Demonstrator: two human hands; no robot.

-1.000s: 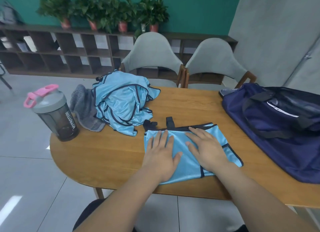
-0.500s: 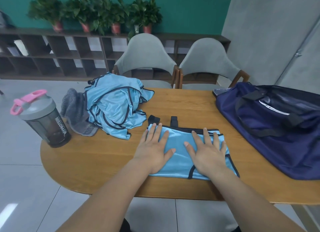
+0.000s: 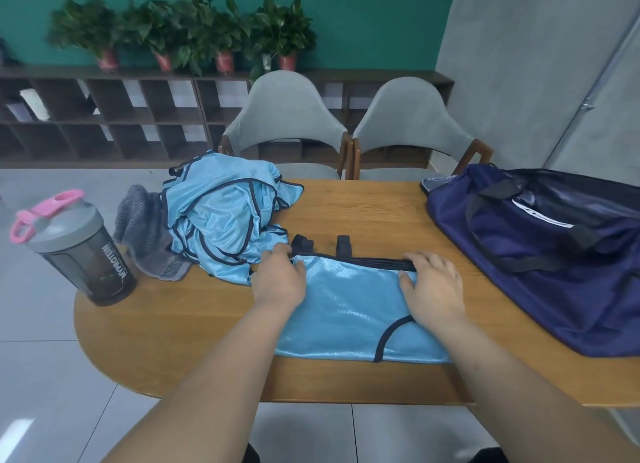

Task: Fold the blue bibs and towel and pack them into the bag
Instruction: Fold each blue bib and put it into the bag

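Observation:
A folded light-blue bib [image 3: 349, 310] with dark trim lies flat on the wooden table [image 3: 173, 331] in front of me. My left hand [image 3: 278, 279] holds its far left corner, thumb on top and fingers past the edge. My right hand [image 3: 433, 289] grips the far right edge, fingers curled over the black trim. A crumpled pile of blue bibs [image 3: 221, 213] sits at the back left, half covering a grey towel [image 3: 138, 220]. The navy bag [image 3: 554, 255] lies open on the right of the table.
A dark shaker bottle [image 3: 83, 255] with a pink-handled lid stands at the table's left end. Two grey chairs [image 3: 284, 120] are pushed in on the far side. Behind them runs a low shelf with potted plants.
Both hands slid from lying flat on the middle of the bib outward and forward to its far corners, and their fingers curled onto the edge.

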